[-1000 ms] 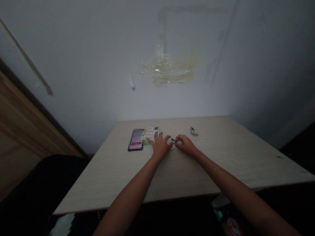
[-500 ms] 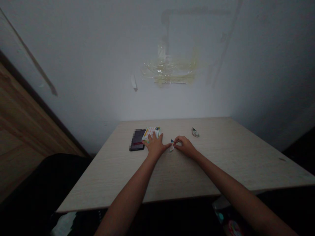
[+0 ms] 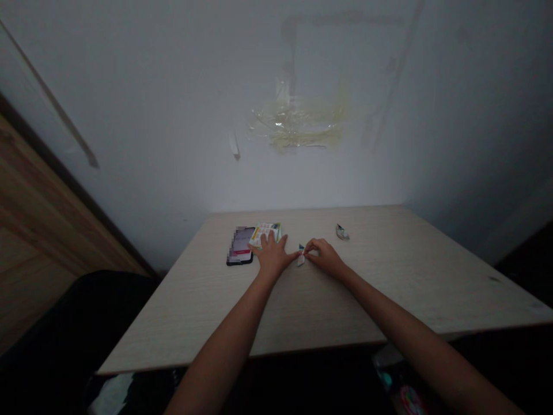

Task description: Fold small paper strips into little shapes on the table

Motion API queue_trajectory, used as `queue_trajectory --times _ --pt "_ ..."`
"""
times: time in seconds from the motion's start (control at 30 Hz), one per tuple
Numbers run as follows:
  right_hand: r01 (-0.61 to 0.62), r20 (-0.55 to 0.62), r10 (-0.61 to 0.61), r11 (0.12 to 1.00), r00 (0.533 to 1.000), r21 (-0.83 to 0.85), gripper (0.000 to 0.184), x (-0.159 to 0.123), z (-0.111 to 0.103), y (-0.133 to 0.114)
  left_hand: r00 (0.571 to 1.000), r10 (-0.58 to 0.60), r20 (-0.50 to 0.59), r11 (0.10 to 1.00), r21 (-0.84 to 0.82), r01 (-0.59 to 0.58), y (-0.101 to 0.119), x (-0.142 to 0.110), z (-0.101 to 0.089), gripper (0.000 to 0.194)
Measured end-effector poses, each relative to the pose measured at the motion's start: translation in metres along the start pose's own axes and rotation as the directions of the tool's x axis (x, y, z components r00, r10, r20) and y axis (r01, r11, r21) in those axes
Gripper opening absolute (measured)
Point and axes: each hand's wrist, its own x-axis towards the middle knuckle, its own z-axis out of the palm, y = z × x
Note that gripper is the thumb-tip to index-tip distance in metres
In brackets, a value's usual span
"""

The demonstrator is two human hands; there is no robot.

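My left hand [image 3: 272,256] lies flat with its fingers spread, the fingertips over the lower part of printed paper sheets [image 3: 264,230]. Its thumb reaches right and touches a small folded piece of paper [image 3: 301,260], white with a dark blue-green tip. From the right, my right hand [image 3: 323,255] pinches the edge of that folded paper between thumb and fingers, which hide part of it. Farther back on the right lies a second small folded paper [image 3: 343,232], touched by neither hand.
A phone [image 3: 242,248], partly pixelated, lies left of the sheets on the pale wooden table [image 3: 345,311]. Behind the table is a wall [image 3: 173,144] with peeling clear tape [image 3: 302,127]. A dark chair-like shape [image 3: 78,328] stands at the left.
The phone's screen has become brighter. Both hands keep almost the same place on the paper; the view has shifted very slightly.
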Motion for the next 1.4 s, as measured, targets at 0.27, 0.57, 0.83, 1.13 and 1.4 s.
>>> queue_trajectory --times 0.27,0.57,0.83,1.13,1.4 --pt "-0.081 -0.014 0.082 0.994 0.997 0.070 0.009 0.002 0.001 0.003 1.000 0.008 0.013 0.999 -0.036 -0.007 0.002 0.006 0.009 0.069" --pt "-0.177 0.018 0.177 0.963 0.984 0.204 0.016 0.002 0.006 0.008 0.999 0.026 0.035 0.998 -0.053 -0.024 0.001 0.007 0.011 0.070" --pt "-0.135 -0.003 0.136 0.990 0.991 0.050 0.010 0.001 0.002 -0.004 1.000 0.021 0.020 0.999 -0.030 -0.020 0.001 0.006 0.012 0.067" --pt "-0.136 0.047 0.131 0.983 0.990 0.121 0.011 -0.002 0.002 -0.003 0.999 0.021 0.028 0.999 -0.034 -0.020 0.002 0.005 0.011 0.070" --pt "-0.145 0.072 0.133 0.970 0.989 0.196 0.012 -0.002 0.002 0.001 0.987 0.158 -0.030 0.986 -0.048 -0.159 0.006 0.000 0.011 0.054"
